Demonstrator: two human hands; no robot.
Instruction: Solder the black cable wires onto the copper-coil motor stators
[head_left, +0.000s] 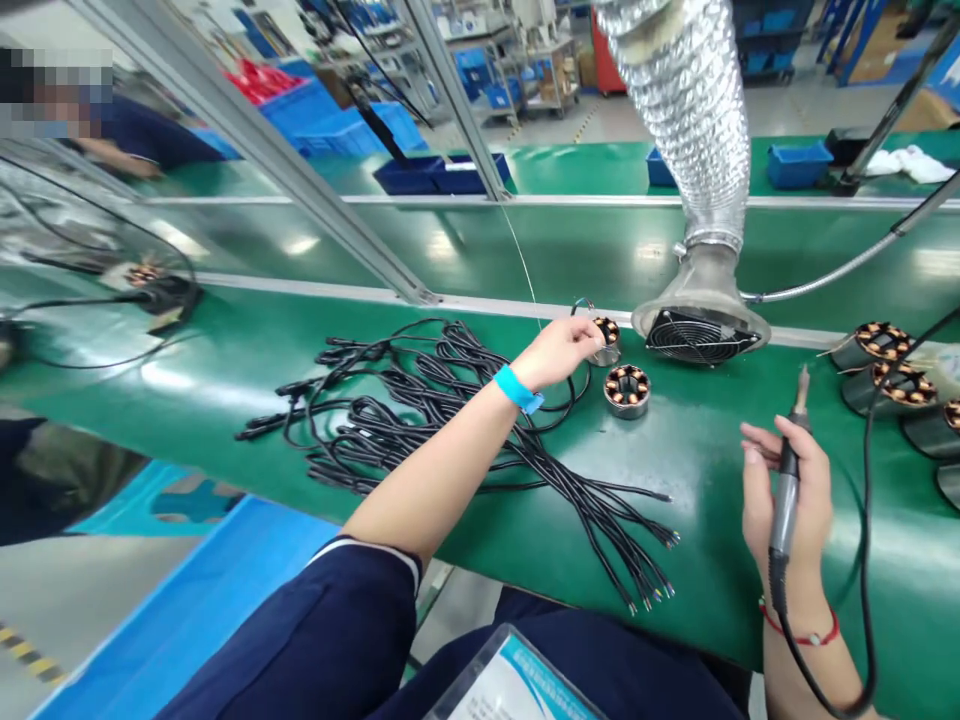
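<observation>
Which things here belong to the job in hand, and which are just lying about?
Seem to belong:
soldering iron, in the right hand
copper-wound ring, by the left hand
second copper-wound ring, nearer the person
black cables on the near bench

Seem just lying about:
blue bin on the far bench
white cloth, also there

Green glossy counter (701,470). Black cables (450,400) lie heaped across middle, connectors at left, stripped ends fanned toward near edge. Just right of heap: copper-wound stator (627,405), second stator (609,354) close behind. Far right: cluster of dark-sided stators (900,402).
</observation>
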